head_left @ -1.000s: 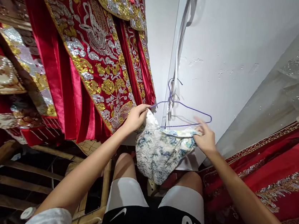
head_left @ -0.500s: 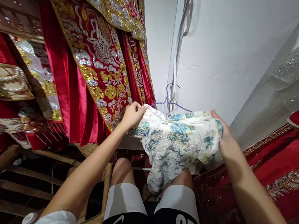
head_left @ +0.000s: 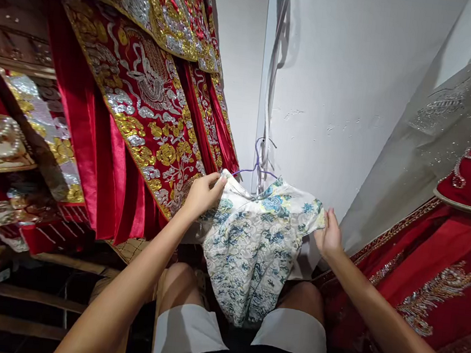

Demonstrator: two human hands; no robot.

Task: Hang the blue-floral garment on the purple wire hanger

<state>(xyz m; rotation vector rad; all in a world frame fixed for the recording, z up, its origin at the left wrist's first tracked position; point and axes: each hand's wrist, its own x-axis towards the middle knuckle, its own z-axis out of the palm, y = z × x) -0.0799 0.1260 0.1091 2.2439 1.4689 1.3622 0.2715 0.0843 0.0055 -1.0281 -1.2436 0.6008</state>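
Observation:
A small white garment with a blue and green floral print hangs on a purple wire hanger in front of me, over my knees. My left hand pinches the garment's left shoulder at the hanger's end. At the garment's right sleeve edge, my right hand has its fingers closed on the cloth. The hanger's hook sits beside a white cable that runs down the wall corner.
Red robes with gold and silver embroidery hang close on the left. More red embroidered cloth lies on the right, under a grey sequinned fabric. A white wall is straight ahead. Wooden bars are at lower left.
The garment went from bunched below the bare hanger to spread over it, and now hangs down smooth. My right hand dropped from the hanger's top to the sleeve edge.

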